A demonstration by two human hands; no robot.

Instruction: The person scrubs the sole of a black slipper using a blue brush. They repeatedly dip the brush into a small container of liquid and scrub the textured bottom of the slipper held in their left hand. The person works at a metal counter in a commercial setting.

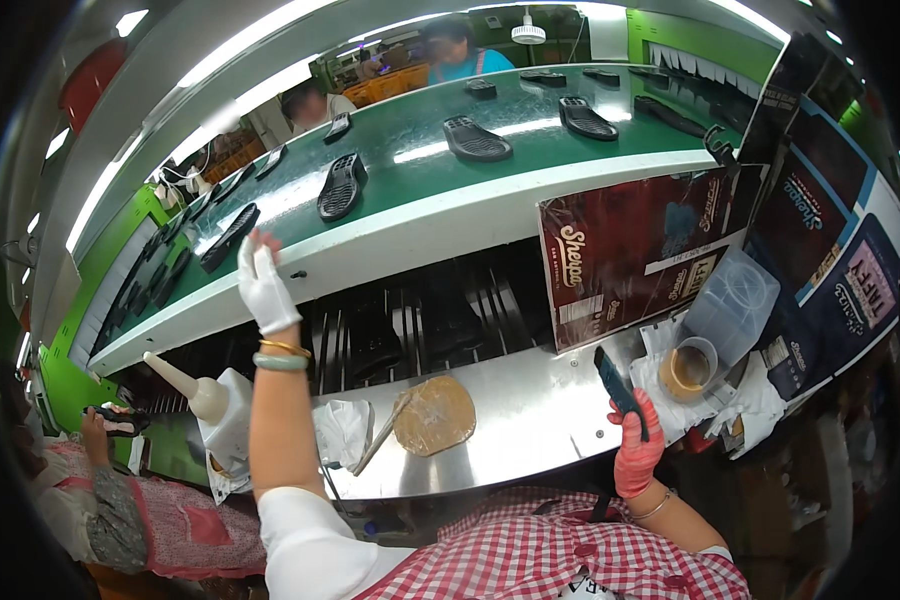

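Left hand [265, 285]: white glove, fingers apart, I reach toward a black sole [231, 236] at 11 o'clock — not yet touched.
Right hand [636, 450]: pink glove, fingers clamped on a dark brush [617, 383], at 4 o'clock.
Belt [410, 140]: more soles lie waiting.

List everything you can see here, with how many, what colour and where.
Black shoe soles: about a dozen, along the green conveyor belt.
White squeeze bottle: one, left of the steel worktop.
Tan round pad: one, on the worktop.
Cup of brown liquid: one, on white rags at right.
Clear plastic tub: one, behind the cup.
Dark red cardboard panel: one, standing at right.
Left hand: white glove, raised toward the belt, holds nothing.
Right hand: pink glove, holding a dark flat tool.
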